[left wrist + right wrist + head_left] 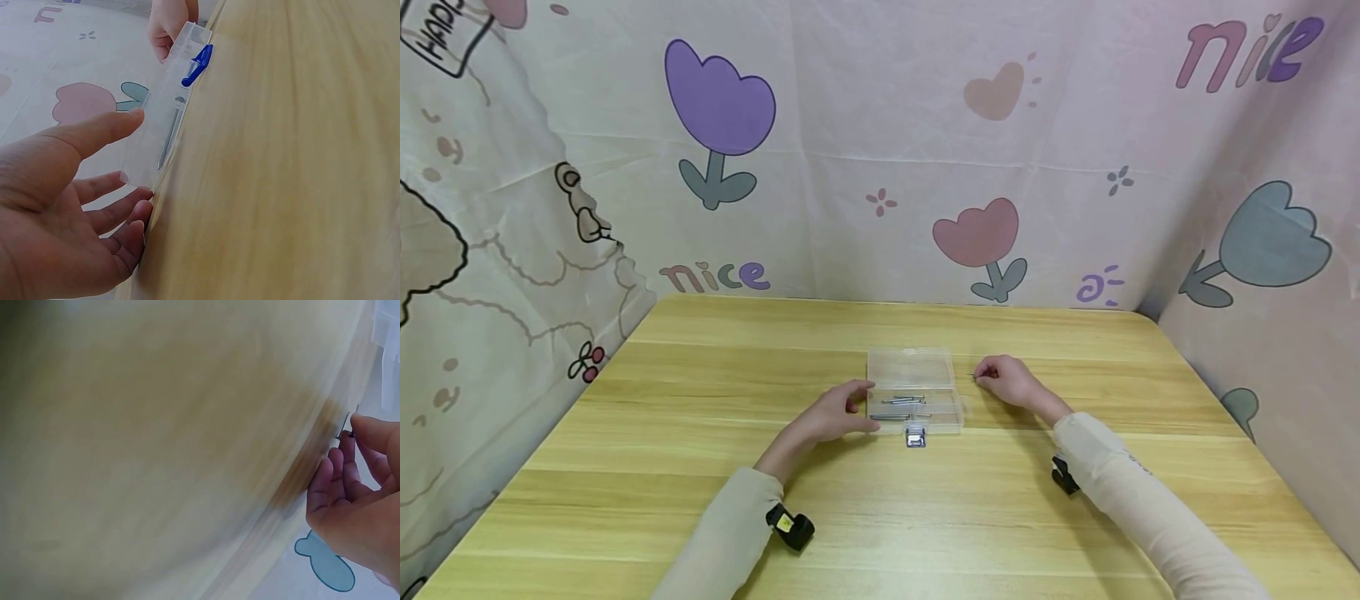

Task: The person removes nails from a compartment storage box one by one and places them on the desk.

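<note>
A clear plastic box (957, 414) with its lid (910, 367) raised at the back lies on the table. Several silver nails (904, 401) are inside it, and a blue latch (915, 435) hangs at its front. My left hand (829, 415) holds the box's left end, its thumb at the front corner and its fingers along the side, as the left wrist view shows. To the right of the box, my right hand (1009, 380) pinches a small thin nail (344, 424) between thumb and fingertips, low over the table. The other fingers of that hand are curled.
The wood-grain table (880, 517) reaches to a printed cloth backdrop (850, 100) behind and at both sides. A black wrist camera (791, 528) is strapped to the left sleeve and another wrist camera (1063, 475) to the right sleeve.
</note>
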{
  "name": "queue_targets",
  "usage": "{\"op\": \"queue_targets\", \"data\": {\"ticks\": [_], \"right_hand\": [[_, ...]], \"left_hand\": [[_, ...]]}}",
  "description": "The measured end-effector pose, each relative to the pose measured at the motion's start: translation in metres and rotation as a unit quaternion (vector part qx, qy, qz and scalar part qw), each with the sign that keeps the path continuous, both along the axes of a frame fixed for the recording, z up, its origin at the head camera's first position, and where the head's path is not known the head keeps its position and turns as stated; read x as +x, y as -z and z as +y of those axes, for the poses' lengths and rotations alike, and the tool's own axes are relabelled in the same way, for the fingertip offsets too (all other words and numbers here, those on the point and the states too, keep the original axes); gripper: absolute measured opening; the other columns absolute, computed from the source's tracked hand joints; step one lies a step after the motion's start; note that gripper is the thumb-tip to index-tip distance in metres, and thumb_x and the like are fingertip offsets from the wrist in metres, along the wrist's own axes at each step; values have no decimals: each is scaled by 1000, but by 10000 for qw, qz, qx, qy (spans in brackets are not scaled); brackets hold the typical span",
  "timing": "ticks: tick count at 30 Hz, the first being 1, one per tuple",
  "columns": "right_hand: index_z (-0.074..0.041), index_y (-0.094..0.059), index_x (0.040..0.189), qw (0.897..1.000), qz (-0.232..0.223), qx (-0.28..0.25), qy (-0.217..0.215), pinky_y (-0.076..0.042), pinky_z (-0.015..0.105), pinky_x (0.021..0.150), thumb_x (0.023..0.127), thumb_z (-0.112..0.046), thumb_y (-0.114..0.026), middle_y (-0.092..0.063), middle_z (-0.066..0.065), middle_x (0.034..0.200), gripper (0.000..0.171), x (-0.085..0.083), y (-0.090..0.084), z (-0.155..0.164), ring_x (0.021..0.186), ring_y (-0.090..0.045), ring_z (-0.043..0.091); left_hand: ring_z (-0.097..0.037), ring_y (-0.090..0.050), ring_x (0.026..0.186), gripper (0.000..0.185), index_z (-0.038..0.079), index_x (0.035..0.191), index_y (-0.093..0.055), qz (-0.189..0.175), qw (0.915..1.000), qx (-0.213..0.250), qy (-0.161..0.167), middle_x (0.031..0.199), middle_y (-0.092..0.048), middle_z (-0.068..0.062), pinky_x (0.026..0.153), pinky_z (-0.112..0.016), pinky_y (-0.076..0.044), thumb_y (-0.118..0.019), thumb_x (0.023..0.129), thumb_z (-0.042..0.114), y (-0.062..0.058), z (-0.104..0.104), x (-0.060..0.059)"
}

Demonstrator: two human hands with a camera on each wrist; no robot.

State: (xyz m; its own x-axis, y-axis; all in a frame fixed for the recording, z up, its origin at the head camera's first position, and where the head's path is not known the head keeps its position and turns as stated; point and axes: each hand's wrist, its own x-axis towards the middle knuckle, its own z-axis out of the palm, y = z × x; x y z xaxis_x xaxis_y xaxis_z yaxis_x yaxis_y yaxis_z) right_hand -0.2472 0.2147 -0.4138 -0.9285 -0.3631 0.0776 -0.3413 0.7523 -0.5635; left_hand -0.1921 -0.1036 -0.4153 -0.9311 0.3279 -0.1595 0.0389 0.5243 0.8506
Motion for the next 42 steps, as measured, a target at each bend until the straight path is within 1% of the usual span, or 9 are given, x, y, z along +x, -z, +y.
{"op": "queue_targets", "data": {"ticks": [7, 16, 26, 32, 38, 42], "right_hand": [[1, -66, 89, 9999, -53, 112, -10, -45, 38, 76, 91, 2, -60, -64, 7, 85, 6, 1, -2, -1, 79, -55, 20], [2, -67, 91, 9998, 38, 158, -98, -46, 39, 77, 90, 3, -62, -66, 9, 87, 6, 2, -2, -2, 81, -57, 21], [3, -68, 93, 9999, -30, 156, -59, -47, 40, 78, 89, 1, -63, -66, 10, 88, 6, 1, -1, -2, 83, -58, 22], [1, -69, 95, 9999, -68, 96, 50, -47, 42, 80, 90, -1, -63, -66, 9, 90, 8, 1, -1, 1, 84, -58, 23], [1, -70, 97, 9997, -57, -92, 227, -45, 40, 77, 92, -6, -63, -65, 8, 88, 11, 7, -7, -3, 82, -56, 22], [2, -70, 99, 9996, 78, -261, 56, -48, 41, 77, 92, -6, -63, -66, 10, 91, 13, 15, -15, -11, 84, -58, 24]], "left_hand": [[-24, -45, 96, 69, 4, 139, -49, 3, 10000, 53, -31, 127, -54, -11, 72, -32, -38, -80, 78, 11, 1, 0, -1], [-24, -45, 96, 69, 4, 139, -49, 18, 10000, 44, -24, 127, -54, -11, 73, -33, -38, -80, 78, 12, 2, 0, -1], [-24, -45, 94, 69, 3, 139, -49, -33, 9998, 180, -30, 125, -55, -11, 69, -32, -37, -80, 78, 12, 3, -1, 0], [-24, -45, 96, 69, 3, 138, -49, -14, 9999, 160, -17, 128, -54, -12, 72, -33, -38, -80, 78, 12, 2, -1, 0], [-25, -45, 97, 69, 3, 139, -49, 11, 9999, 122, 0, 130, -54, -12, 74, -34, -39, -80, 78, 12, 2, -1, 0], [-25, -45, 98, 69, 4, 139, -49, -17, 10000, 95, -12, 131, -54, -12, 76, -35, -39, -80, 78, 12, 1, -1, 0]]}}
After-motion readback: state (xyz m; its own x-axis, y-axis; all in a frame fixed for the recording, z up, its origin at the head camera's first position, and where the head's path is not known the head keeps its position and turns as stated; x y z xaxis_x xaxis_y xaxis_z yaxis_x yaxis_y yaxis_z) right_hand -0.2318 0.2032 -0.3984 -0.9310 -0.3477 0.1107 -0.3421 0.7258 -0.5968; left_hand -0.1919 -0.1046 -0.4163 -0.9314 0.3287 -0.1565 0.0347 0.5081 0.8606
